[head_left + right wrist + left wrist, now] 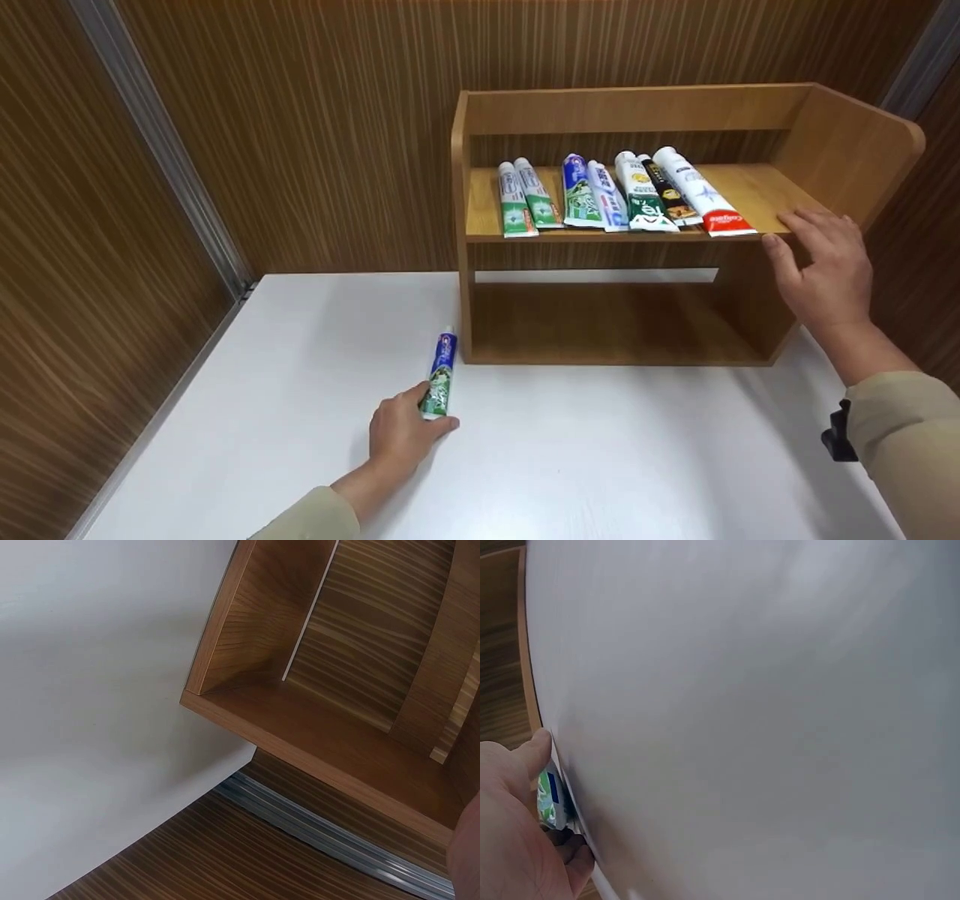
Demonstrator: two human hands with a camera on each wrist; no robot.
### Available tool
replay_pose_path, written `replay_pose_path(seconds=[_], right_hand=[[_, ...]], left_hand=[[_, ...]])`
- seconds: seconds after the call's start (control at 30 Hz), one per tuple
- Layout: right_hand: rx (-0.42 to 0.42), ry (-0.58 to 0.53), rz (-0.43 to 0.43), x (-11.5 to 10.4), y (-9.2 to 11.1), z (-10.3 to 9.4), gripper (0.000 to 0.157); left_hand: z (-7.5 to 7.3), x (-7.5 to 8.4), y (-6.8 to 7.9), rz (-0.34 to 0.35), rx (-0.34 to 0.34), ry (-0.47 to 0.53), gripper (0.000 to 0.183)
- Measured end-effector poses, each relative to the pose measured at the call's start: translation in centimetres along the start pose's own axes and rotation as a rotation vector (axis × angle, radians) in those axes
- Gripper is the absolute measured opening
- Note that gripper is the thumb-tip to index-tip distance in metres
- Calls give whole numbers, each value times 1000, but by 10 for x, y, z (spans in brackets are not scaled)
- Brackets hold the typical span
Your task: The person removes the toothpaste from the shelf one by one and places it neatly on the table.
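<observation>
A blue-and-green toothpaste tube (442, 373) lies on the white table beside the shelf's lower left corner. My left hand (401, 431) is at its near end, fingers along the left side and thumb apart to the right. In the left wrist view, the tube's green end (549, 799) shows between thumb and fingers of the left hand (517, 825), with a gap at the thumb. My right hand (829, 266) rests at the right end of the wooden shelf's (615, 237) upper board, fingers on top, thumb by the front edge. Only a sliver of that hand (466, 851) enters the right wrist view.
Several toothpaste tubes lie side by side on the upper board, from green-and-white tubes (517, 206) at left to a white-and-red tube (701, 191) at right. The shelf's lower board (600, 322) is close to the table (315, 360). Wood-grain panels (337, 135) stand behind and at the sides.
</observation>
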State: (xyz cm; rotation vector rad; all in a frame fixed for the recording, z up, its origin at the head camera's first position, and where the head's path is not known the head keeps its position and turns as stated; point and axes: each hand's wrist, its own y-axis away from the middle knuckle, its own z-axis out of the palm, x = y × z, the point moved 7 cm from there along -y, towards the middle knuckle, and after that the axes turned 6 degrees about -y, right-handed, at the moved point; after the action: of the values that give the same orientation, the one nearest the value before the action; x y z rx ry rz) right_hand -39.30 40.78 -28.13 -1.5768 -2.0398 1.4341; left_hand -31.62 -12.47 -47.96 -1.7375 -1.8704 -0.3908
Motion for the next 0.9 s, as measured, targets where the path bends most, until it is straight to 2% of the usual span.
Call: replay_pose_path(seconds=[0.33, 0.5, 0.9], right_hand=[[11, 13, -21, 0, 0, 0, 42], [4, 18, -16, 1, 0, 1, 43], [-8, 17, -5, 0, 0, 0, 43]], left_hand=[[-2, -1, 0, 50, -5, 36, 77], [-4, -1, -1, 50, -16, 61, 79], [-22, 6, 3, 57, 31, 89, 85]])
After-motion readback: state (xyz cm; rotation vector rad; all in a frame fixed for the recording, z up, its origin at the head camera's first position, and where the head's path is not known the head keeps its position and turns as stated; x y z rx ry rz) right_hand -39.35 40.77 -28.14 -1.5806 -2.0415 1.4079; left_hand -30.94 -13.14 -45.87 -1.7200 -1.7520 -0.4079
